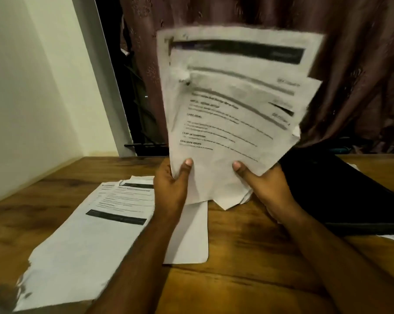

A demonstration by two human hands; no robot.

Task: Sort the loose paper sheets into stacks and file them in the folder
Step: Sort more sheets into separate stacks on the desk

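Both hands — left hand (172, 184), right hand (262, 186) — gripping fanned sheets (232, 109) upright by their bottom edge; folder (341, 196) at table's right edge, nearer the right.

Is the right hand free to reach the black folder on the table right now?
Probably not yet. The right hand grips the fanned sheets together with the left hand. The black folder lies just beside it, nothing between, so it only needs to let go first.
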